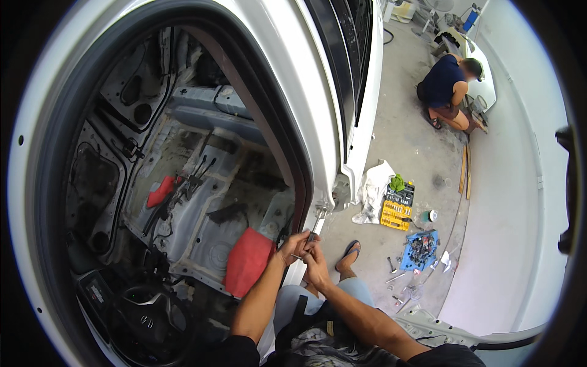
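My left hand [291, 249] and my right hand [315, 266] meet close together at the white car's door sill. Both are closed, fingers bent inward. A small dark piece [312, 237] shows at the fingertips of my left hand. A thin metal rod [297, 257] pokes out between the hands. My right hand's fingers hide whatever they grip. Just beyond the fingertips, a metal fitting [321, 212] sits at the lower end of the white door pillar [315, 140]. Inside the car, left of my left forearm, lies a red cloth [249, 260].
The stripped car floor [189, 214] and steering wheel [150, 318] are at left. On the ground at right are a white cloth [374, 189], a yellow tool case [396, 215] and a blue tray [420, 251] of small parts. A co-worker [443, 85] crouches far right.
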Tool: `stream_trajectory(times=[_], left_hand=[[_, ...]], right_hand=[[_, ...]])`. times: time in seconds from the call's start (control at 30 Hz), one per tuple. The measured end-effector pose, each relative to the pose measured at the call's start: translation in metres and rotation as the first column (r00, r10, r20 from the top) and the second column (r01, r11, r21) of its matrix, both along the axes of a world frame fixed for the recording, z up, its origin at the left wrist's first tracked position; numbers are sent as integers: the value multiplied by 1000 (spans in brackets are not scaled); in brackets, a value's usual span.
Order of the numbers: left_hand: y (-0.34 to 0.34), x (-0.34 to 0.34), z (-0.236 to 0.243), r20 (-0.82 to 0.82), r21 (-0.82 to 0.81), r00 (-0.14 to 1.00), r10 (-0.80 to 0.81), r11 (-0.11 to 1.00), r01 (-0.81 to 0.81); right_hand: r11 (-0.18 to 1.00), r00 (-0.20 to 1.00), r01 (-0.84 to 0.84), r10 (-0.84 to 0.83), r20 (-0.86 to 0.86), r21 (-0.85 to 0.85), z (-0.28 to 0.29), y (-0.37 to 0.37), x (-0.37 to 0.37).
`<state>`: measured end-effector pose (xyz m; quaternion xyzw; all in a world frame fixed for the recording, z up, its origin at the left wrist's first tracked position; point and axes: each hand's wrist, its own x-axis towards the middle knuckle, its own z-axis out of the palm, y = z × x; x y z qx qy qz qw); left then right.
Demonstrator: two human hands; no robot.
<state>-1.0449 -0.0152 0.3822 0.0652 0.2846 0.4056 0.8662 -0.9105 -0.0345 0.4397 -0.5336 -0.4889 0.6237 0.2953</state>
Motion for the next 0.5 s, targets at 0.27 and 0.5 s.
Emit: stream_trajectory(times=[0.27,0.5], left_hand=[[-34,46,-13,322,-310,795,515,850,-425],[-16,50,18,136,-240,843,520,843,-481]], right_hand=[[966,921,210,-144,362,-151,-37,36,-21],[903,944,329,-316,90,-277,-20,49,-34]])
